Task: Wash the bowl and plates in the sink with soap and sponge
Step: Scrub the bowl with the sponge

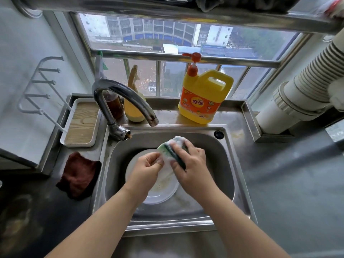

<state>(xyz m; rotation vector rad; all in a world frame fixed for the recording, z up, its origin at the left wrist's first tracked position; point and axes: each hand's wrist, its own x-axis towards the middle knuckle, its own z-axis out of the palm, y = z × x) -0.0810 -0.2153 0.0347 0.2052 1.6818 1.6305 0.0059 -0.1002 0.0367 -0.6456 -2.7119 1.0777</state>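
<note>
Right hand [189,162]: fingers curled round the sudsy sponge [172,151], held over the sink [226,164], likely to work up lather.
Left hand [149,164]: fingertips pinch the sponge's edge, steadying it.
Plates [160,194]: at least 2 stacked in the basin, unwashed residue showing.
Bowl: cannot tell.
Soap [202,97]: 1 bottle behind, within reach.

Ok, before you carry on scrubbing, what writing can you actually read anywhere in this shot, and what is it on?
"奇强": large characters on the orange label of the yellow soap jug.
"KEON": small letters above them, blurred, so uncertain.
Remaining fine print on that label: too small to read.
No other legible text.
</note>
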